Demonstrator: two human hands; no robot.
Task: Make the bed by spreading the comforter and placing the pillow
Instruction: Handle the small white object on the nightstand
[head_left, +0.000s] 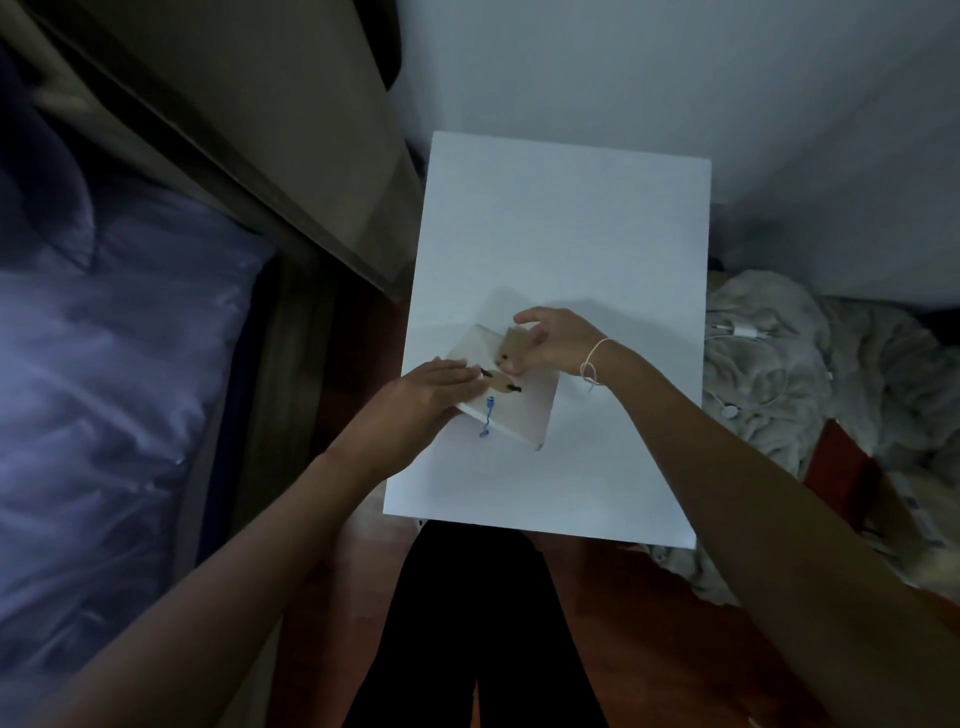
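At frame centre, left hand (415, 402) rests flat-fingered and right hand (550, 345) pinches items on a flat white book (519, 410); bed-making seemingly not begun, purple comforter (104, 364) at left needs spreading.

Bedside items, dim light
White table (561, 218) bearing a flat white box (524, 410) with blue string (487, 415); grey blanket (769, 384) heaped beside it, white charger cable (737, 331) laid on top; wooden floor (613, 623).
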